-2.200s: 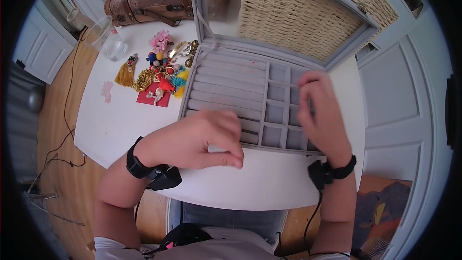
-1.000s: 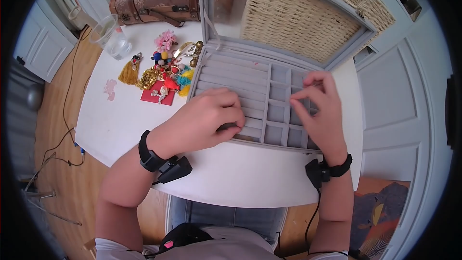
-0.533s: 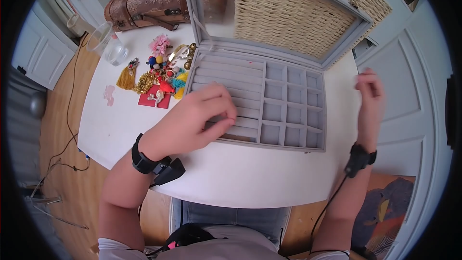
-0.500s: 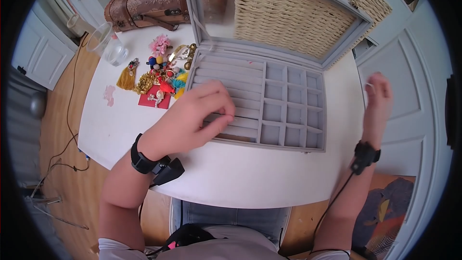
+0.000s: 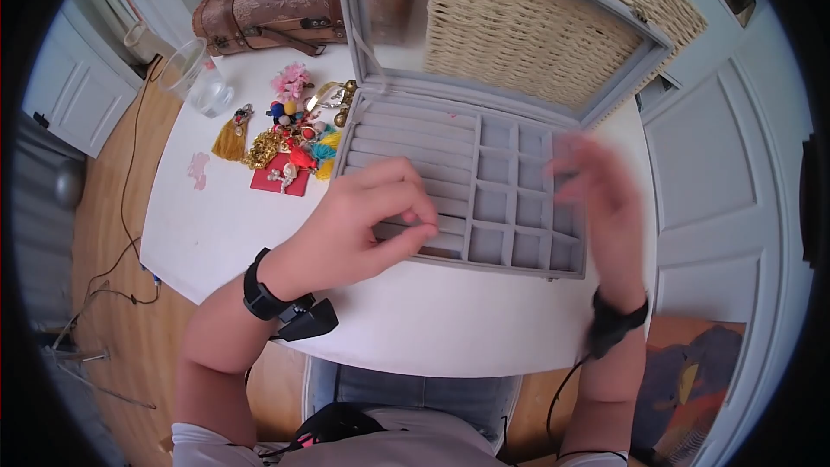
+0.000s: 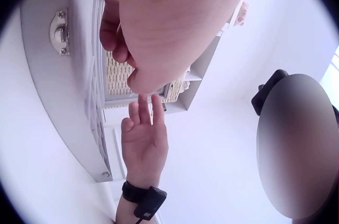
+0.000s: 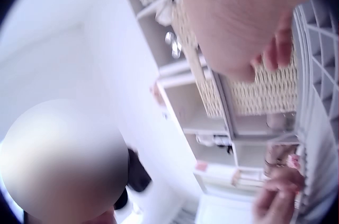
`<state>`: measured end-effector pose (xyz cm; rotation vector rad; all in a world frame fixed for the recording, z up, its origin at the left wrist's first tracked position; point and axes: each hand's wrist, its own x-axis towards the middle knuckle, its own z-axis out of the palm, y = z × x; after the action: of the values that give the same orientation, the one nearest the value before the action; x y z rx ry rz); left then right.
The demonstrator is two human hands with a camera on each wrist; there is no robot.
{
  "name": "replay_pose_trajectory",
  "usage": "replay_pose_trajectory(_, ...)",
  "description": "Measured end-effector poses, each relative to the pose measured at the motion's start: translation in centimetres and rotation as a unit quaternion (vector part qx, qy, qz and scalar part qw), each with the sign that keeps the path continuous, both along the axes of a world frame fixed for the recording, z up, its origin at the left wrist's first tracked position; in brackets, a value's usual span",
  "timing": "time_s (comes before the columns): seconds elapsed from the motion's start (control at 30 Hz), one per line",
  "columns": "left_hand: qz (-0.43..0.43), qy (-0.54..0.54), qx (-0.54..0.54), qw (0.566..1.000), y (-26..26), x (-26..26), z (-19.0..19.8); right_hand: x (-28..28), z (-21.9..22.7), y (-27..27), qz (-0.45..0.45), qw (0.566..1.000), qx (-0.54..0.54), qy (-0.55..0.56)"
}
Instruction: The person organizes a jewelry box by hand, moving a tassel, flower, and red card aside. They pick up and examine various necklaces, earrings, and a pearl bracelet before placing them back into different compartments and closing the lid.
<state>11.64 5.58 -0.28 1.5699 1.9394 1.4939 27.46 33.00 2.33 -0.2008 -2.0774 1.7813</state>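
Observation:
Above the front left of the grey jewellery box [image 5: 512, 270], the left hand [image 5: 350, 220] hovers with bent fingers, thumb tip and index tip close together; no object between them can be made out. The right hand [image 5: 601, 199], blurred, is over the box's right edge, touching nothing visible. Its fingers look fairly straight and spread in the left wrist view, where the right hand [image 6: 144, 147] stands palm toward the camera. Ring rolls fill the box's left half and small square compartments its right; its windowed lid [image 5: 519, 91] stands raised.
Left of the box lie a gold tassel [image 5: 232, 140], a gold chain [image 5: 261, 149], a red card [image 5: 275, 183] and a pink flower [image 5: 290, 81]. Clear cups [image 5: 210, 97] stand farther left. A brown case [image 5: 277, 0] and a wicker basket [image 5: 536, 35] are behind.
The right hand swung out beyond the box's right side, then came back left over its edge, its fingers now more spread. The left hand has stayed near the front rolls, shifting slightly.

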Motion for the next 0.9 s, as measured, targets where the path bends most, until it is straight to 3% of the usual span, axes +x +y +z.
replay_pose_trajectory(0.07,-0.007,-0.001,0.007,1.0,0.0,0.3,-0.2,-0.2,-0.4,-3.9,0.13,0.97,0.204,-0.008)
replay_pose_trajectory(0.17,-0.018,-0.006,0.022,1.0,0.1,0.6,-0.1,0.0,-0.9,-6.9,0.134,0.973,0.181,-0.04)
replay_pose_trajectory(0.47,-0.027,0.051,0.027,0.998,0.1,0.8,-0.6,-0.3,-2.2,-6.6,0.129,0.965,0.228,-0.006)
replay_pose_trajectory(0.57,0.006,0.019,0.032,0.999,0.2,0.9,0.1,-0.3,-1.0,-5.1,0.095,0.954,0.283,-0.02)
replay_pose_trajectory(0.63,0.037,0.033,0.029,0.998,-0.1,0.0,0.6,0.3,-2.0,0.1,0.002,0.98,0.196,-0.022)
replay_pose_trajectory(0.67,0.069,0.046,0.027,0.996,-0.2,-0.5,0.8,0.8,-1.8,2.9,-0.086,0.991,0.106,0.002)
replay_pose_trajectory(0.7,0.068,0.046,0.028,0.996,-0.4,-0.9,0.7,1.3,-2.6,6.9,-0.233,0.965,0.108,0.054)
replay_pose_trajectory(0.73,0.089,0.048,0.026,0.995,-0.6,-1.3,0.6,2.1,-2.6,11.7,-0.332,0.92,0.176,0.113)
replay_pose_trajectory(0.77,0.111,0.05,0.024,0.992,-0.7,-1.6,0.5,3.8,-3.2,16.1,-0.36,0.903,-0.05,0.228)
replay_pose_trajectory(0.8,0.12,0.057,0.03,0.991,-0.7,-1.7,0.4,5.9,-4.4,21.7,-0.363,0.828,-0.272,0.329)
replay_pose_trajectory(0.83,0.122,0.057,0.034,0.99,-0.6,-1.7,0.4,10.8,-9.3,30.7,-0.261,0.763,-0.462,0.369)
replay_pose_trajectory(0.9,0.129,0.072,0.015,0.989,-0.7,-1.8,0.4,11.2,-10.2,29.3,-0.349,0.722,-0.486,0.347)
